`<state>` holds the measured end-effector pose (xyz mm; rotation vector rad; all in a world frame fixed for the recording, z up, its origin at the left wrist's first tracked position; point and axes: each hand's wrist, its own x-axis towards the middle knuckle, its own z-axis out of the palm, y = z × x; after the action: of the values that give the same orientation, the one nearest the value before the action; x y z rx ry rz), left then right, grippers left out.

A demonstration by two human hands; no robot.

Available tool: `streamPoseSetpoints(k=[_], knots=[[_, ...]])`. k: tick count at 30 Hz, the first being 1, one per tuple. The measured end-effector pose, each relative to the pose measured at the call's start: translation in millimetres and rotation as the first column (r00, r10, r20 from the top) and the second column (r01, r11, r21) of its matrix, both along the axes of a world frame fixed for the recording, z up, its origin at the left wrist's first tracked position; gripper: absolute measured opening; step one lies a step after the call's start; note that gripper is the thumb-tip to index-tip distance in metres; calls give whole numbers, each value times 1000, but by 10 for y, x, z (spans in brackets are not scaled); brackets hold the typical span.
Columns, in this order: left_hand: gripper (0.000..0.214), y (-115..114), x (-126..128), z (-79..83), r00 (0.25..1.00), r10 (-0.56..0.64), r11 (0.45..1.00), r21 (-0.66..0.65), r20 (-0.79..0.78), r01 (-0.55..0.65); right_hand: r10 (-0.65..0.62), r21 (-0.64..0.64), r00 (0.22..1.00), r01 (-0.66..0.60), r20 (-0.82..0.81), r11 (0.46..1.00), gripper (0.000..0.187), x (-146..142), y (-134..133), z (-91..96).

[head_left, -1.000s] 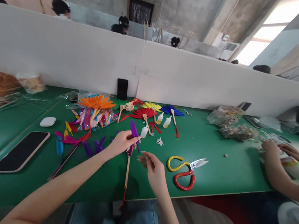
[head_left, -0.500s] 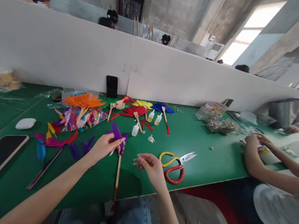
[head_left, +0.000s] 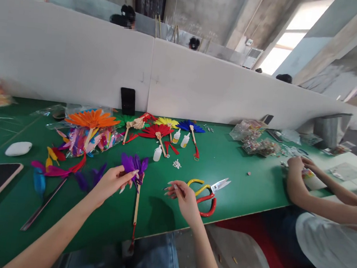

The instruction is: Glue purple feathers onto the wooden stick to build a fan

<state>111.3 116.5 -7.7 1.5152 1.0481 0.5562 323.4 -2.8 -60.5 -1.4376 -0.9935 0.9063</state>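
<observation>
Purple feathers (head_left: 134, 162) sit pinched in the left hand (head_left: 112, 183) at the head of a wooden-handled fan (head_left: 136, 206), probably to steady them. The fan lies on the green table (head_left: 238, 165), handle toward the person, perhaps for easy reach. Beside the scissors (head_left: 212, 188), the right hand's (head_left: 184, 197) fingers curl close together; whether they grip anything, I cannot tell.

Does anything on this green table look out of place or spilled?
Perhaps one small pinkish piece, lying alone right of the scissors. The white bits sit loose but heaped together, so nothing looks clearly spilled.
</observation>
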Motion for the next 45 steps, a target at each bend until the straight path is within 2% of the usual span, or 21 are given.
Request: streamPoseSetpoints(k=[8,15,20,23,27,30,34,39,45], knots=[[32,14,-59,-52,999,45,999,-7,-9,-45,15,-16,1000,-15,20,1000,35,45,-23,-45],[33,3,-113,-81,996,87,995,-39,2,-87,33,-82,986,-20,164,996,36,107,-56,-43],[34,-2,-154,-116,994,109,993,-52,-5,-109,57,-100,961,-31,269,994,30,99,-66,24],[37,2,-174,-130,992,123,991,-53,-4,-123,34,-111,910,13,413,994,26,89,-60,66],[38,8,-197,-153,992,128,991,-39,-6,-128,22,-110,747,69,665,992,21,78,-38,67],[39,8,-205,-179,990,139,989,-42,8,-139,34,-97,674,56,738,994,22,73,-26,25],[37,4,-200,-220,987,150,986,-81,52,-146,25,-93,664,67,748,993,23,81,-25,-60],[36,16,-204,-330,995,67,993,-107,70,-59,13,-114,685,102,728,988,25,111,-8,-159],[41,48,-240,-472,987,74,984,-173,142,-49,-5,-78,621,107,784,991,30,120,31,-210]])
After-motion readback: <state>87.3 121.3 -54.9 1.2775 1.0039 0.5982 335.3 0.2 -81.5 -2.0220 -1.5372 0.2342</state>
